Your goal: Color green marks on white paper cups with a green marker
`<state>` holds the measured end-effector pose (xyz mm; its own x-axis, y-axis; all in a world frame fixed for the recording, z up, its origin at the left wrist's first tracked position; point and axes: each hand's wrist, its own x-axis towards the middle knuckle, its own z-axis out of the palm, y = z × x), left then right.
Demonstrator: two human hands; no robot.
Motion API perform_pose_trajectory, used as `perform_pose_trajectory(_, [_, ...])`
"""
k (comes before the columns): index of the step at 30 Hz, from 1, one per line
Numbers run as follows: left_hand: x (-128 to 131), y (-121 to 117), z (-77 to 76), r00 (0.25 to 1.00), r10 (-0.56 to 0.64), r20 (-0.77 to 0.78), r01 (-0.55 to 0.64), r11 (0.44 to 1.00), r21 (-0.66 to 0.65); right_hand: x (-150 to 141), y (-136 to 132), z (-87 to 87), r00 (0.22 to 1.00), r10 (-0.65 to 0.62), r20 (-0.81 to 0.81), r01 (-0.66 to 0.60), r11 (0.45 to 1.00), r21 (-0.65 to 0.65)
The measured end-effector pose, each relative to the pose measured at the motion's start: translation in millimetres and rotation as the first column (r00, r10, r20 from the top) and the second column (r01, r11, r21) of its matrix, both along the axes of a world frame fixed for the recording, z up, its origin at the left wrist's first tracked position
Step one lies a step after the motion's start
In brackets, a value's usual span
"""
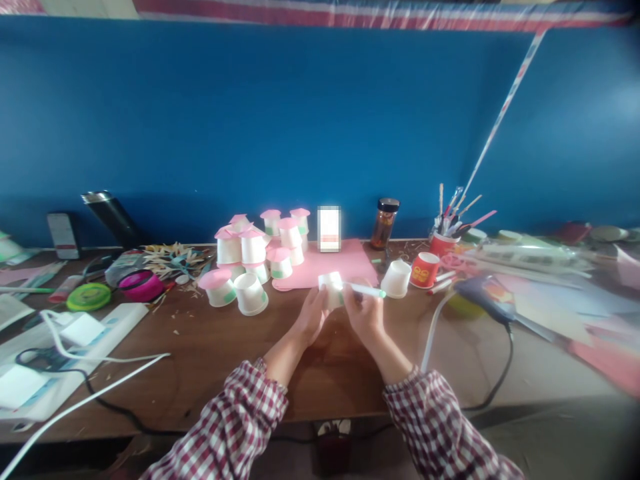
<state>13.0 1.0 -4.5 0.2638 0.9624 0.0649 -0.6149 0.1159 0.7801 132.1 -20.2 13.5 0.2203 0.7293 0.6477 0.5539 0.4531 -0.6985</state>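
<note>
Holding a small white cup (331, 288) just below the centre of the frame, with the fingers of the left hand (313, 313) curled close around its left and near side. Gripping a slim white marker (367, 290) between thumb and fingers of the right hand (367, 317), immediately right of the cup, with its green end pointing to the right of the frame and the writing end toward the cup. Cannot tell contact from a slight gap at that tip, too blurred and too near the fingers. Looks, as a judgement, like marking the cup wall in green, going by similar green patches on the pink-topped cups (253, 248) left of centre and on the upturned white cup (250, 295) in front of them. Calls next, most likely, for a firm but gentle left hold, so as not to dent the thin wall, and for light, controlled strokes from the right, with a small turn of the cup to reach more surface. Showing no clear green on another upturned cup (397, 280) right of centre, just beside the red cup (425, 272).
</note>
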Motion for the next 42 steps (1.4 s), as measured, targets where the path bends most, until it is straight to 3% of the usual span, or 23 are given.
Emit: perform_pose_trajectory(42, [-1.2,-2.3,2.9,0.998,0.017,-0.056,-0.014,0.998,0.062,-2.4,-1.6,-3.7,0.998,0.037,0.046,-0.038,0.999,0.016])
